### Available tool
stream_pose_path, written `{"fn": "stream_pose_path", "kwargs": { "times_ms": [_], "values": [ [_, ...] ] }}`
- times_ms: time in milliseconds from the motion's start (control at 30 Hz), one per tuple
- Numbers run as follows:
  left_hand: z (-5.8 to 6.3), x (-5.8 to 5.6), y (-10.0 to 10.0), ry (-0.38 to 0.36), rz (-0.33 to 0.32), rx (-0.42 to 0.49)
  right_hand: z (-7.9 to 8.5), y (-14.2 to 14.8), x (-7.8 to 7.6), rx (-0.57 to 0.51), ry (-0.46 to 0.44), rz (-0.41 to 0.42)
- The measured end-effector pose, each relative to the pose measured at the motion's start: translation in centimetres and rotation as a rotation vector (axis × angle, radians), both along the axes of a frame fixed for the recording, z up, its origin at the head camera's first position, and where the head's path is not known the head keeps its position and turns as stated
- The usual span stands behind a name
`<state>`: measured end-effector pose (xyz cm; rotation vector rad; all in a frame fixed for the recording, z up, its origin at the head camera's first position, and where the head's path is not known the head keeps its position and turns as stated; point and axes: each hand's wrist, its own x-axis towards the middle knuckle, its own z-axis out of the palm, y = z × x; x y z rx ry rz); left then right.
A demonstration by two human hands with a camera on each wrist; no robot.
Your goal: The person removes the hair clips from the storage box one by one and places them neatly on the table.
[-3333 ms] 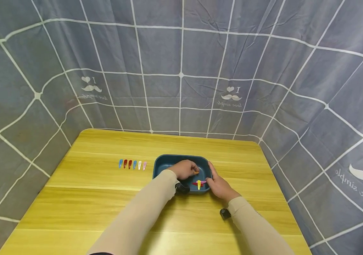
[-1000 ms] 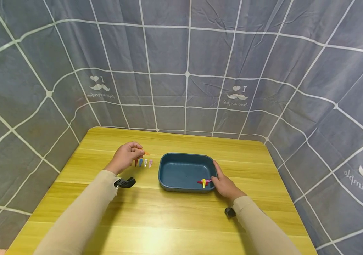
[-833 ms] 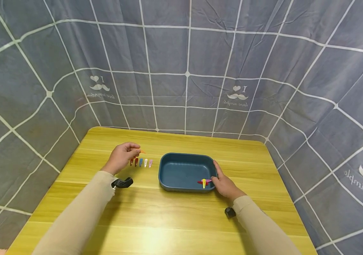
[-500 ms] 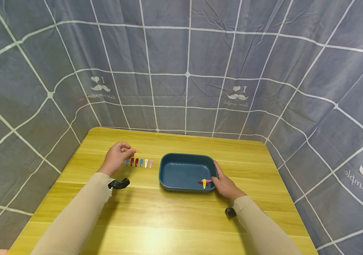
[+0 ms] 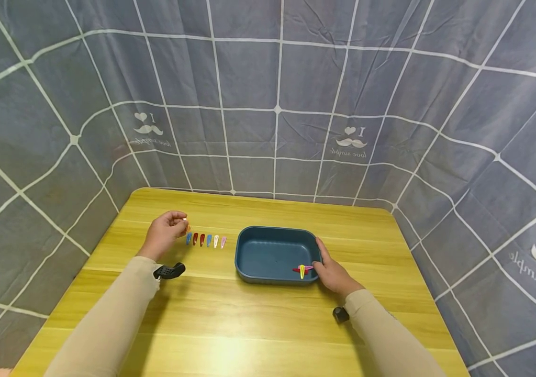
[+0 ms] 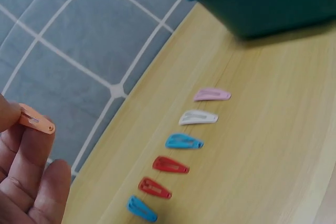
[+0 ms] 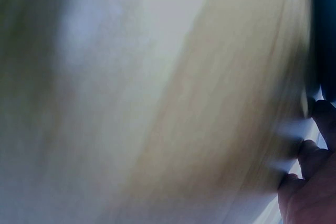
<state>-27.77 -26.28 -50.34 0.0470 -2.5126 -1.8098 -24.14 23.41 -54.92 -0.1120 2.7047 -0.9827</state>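
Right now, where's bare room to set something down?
Bare: the table in front of the blue tray, between the sleeves, and the strip behind the tray up to the curtain. Crowded: the row of six clips, near which the left hand holds an orange clip, and the tray's right end, with more clips and the right hand.

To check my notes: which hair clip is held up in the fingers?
The orange clip, pinched in the left hand; six other clips lie in a row on the table, the rest inside the blue tray.
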Motion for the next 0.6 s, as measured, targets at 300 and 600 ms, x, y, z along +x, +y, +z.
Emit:
{"fn": "stream_pose_path", "kwargs": {
  "times_ms": [300, 600],
  "values": [
    [-1.0, -0.1, -1.7, -0.042, 0.010, -0.094, -0.1, 0.1, 0.1, 0.007, -0.001, 0.003],
    [-1.6, -0.9, -3.0, -0.051, -0.044, -0.156, 0.3, -0.1, -0.1, 0.004, -0.027, -0.012]
  ]
}}
